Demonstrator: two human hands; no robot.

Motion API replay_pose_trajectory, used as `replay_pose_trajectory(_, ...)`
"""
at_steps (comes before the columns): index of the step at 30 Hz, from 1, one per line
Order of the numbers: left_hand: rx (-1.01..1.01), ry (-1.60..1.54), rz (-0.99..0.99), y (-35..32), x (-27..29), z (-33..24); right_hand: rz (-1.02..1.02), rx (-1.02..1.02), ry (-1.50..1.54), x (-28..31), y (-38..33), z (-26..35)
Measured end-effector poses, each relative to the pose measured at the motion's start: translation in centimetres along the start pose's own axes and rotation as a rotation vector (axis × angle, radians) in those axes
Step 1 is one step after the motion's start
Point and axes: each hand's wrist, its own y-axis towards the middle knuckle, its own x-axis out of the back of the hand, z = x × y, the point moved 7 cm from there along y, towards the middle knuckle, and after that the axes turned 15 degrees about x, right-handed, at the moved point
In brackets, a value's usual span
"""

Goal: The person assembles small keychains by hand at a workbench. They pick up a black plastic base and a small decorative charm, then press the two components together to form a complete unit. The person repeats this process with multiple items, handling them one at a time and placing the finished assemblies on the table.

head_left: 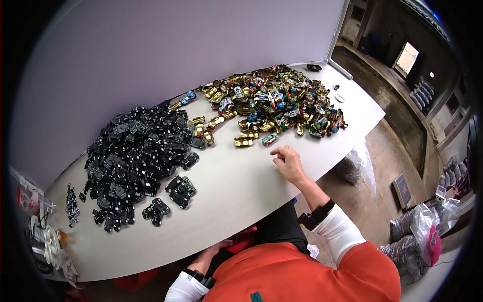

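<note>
My right hand (288,163) is over the pale table (226,196), its fingers loosely bent and apart, with nothing visible in them. Just beyond its fingertips lies a green and red toy car (269,139), beside a gold toy car (243,142) at the near edge of a big heap of colourful toy car bodies (282,100). My left hand (217,247) is low at the table's near edge, by my lap; its fingers are partly hidden. Left of the colourful heap is a large pile of black toy car chassis (136,151). Two small clusters of black chassis (181,191) sit in front of it.
A small heap of shiny little parts (72,206) lies at the table's left end. A black piece (314,67) and a clear ring (339,98) are at the far right. A purple-grey panel (176,45) backs the table. Filled plastic bags (410,234) stand on the floor, right.
</note>
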Motion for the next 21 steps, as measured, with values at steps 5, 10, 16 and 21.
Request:
replay_pose_trajectory(5,-0.552,1.042,-0.249,-11.2,-3.6,-4.2,0.158,0.19,-0.345,-0.8,5.5,-2.9)
replay_pose_trajectory(10,-0.603,0.993,-0.043,-23.1,-4.8,-7.9,0.368,0.227,-0.459,-1.6,7.0,-3.4)
replay_pose_trajectory(16,-0.867,0.767,-0.947,-27.2,3.5,-19.2,0.311,0.322,-0.456,-2.6,6.3,1.9)
replay_pose_trajectory(21,-0.579,0.797,-1.147,-23.2,2.6,-23.1,0.195,0.427,-0.14,-3.7,4.2,5.4)
